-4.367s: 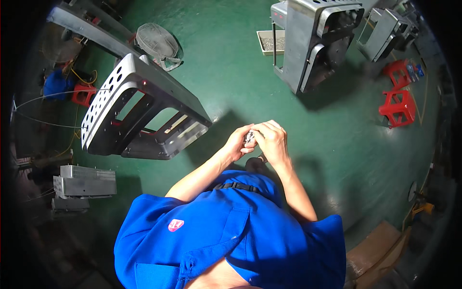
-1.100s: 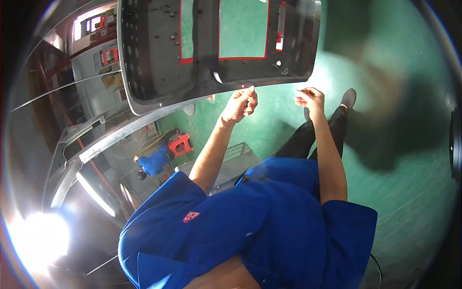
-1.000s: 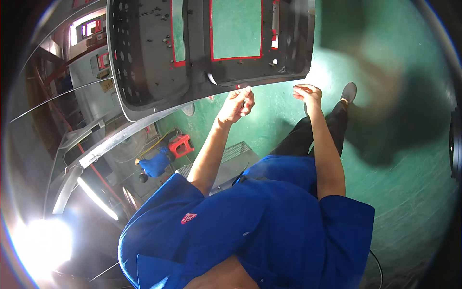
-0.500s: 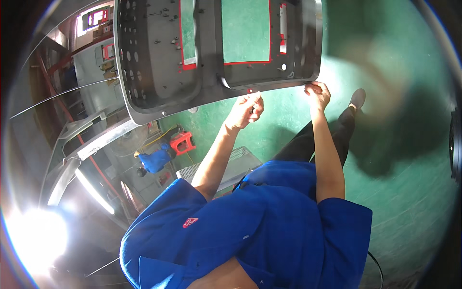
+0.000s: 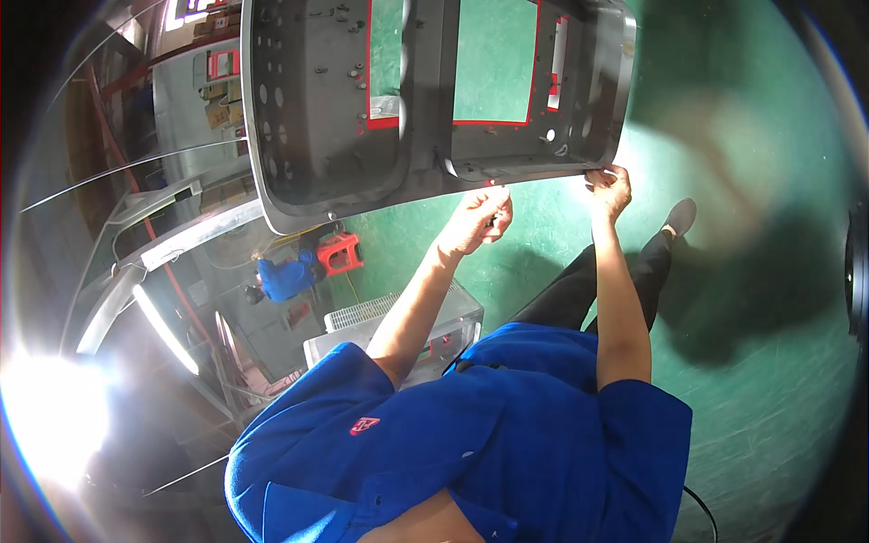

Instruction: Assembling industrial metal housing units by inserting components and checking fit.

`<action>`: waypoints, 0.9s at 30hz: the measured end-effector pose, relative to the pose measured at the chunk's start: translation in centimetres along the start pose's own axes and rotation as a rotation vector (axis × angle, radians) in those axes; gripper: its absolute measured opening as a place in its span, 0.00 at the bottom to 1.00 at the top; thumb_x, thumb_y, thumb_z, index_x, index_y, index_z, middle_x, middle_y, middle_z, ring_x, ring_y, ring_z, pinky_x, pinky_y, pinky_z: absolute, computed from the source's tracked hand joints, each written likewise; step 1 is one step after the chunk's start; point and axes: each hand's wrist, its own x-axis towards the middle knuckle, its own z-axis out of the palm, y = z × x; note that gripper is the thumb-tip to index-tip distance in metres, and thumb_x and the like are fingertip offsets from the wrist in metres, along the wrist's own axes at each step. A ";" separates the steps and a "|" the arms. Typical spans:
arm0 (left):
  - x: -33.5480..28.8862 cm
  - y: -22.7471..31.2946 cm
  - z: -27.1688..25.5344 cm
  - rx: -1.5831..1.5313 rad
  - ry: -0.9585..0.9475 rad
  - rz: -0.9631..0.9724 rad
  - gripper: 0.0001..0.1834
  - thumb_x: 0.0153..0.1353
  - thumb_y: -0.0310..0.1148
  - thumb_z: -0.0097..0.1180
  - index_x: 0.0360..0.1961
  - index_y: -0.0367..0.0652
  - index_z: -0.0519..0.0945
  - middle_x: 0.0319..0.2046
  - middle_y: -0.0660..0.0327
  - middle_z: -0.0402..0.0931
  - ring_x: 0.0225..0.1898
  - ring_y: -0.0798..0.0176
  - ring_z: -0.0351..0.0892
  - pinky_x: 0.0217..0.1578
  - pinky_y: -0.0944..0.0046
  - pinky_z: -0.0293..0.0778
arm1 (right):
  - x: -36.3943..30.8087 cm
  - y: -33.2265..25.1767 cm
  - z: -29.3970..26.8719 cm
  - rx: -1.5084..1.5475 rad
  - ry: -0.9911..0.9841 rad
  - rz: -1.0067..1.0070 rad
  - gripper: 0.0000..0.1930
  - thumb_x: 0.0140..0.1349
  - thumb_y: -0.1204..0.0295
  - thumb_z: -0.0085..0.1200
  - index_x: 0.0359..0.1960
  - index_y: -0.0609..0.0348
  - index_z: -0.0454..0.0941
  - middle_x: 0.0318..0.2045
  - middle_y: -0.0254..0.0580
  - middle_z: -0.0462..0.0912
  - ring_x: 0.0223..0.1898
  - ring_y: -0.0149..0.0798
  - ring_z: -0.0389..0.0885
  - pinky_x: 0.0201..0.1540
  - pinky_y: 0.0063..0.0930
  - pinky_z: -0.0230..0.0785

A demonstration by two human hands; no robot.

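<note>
A large grey metal panel [image 5: 317, 136] with red-edged cut-outs fills the upper middle of the view. My right hand [image 5: 611, 188] grips its lower right edge with curled fingers. Just under that edge, near the middle, my left hand [image 5: 477, 220] is closed, with the fingers pinched on a small dark part that I cannot make out. Both bare forearms reach up from my blue shirt [image 5: 471, 434].
Below my left arm stands a metal box with a white wire grille [image 5: 398, 321]. Beyond it are a red stool [image 5: 337, 253] and a crouched person in blue [image 5: 281, 276]. Curved metal rails [image 5: 172, 244] run along the left, above a glaring light [image 5: 45, 416]. The floor [image 5: 769, 380] is green.
Earlier my hands were together over the floor. The view has since swung onto the panel. In the last second both hands rose, and the right one took hold of the panel's edge.
</note>
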 end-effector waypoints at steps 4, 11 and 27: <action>-0.5 -0.8 0.4 0.016 -0.002 0.001 0.18 0.64 0.43 0.48 0.20 0.45 0.67 0.14 0.68 0.62 0.11 0.78 0.54 0.10 0.76 0.49 | -3.6 -3.0 -1.2 -0.107 -0.063 -0.224 0.14 0.46 0.77 0.65 0.34 0.61 0.74 0.26 0.37 0.81 0.26 0.28 0.78 0.33 0.24 0.70; -2.9 -3.0 3.4 -0.210 0.041 -0.005 0.16 0.64 0.43 0.49 0.24 0.45 0.70 0.16 0.70 0.63 0.11 0.79 0.55 0.10 0.78 0.50 | -14.9 -15.0 -3.0 -0.283 -0.727 -0.559 0.08 0.43 0.74 0.66 0.24 0.57 0.78 0.22 0.35 0.76 0.25 0.29 0.76 0.29 0.23 0.69; -12.7 -0.2 -0.4 -0.363 -0.038 0.024 0.15 0.65 0.43 0.47 0.27 0.45 0.70 0.15 0.69 0.63 0.10 0.79 0.52 0.10 0.77 0.47 | -24.0 -21.0 1.2 -0.478 -0.803 -1.053 0.06 0.49 0.75 0.59 0.29 0.58 0.75 0.27 0.36 0.77 0.31 0.35 0.78 0.34 0.28 0.72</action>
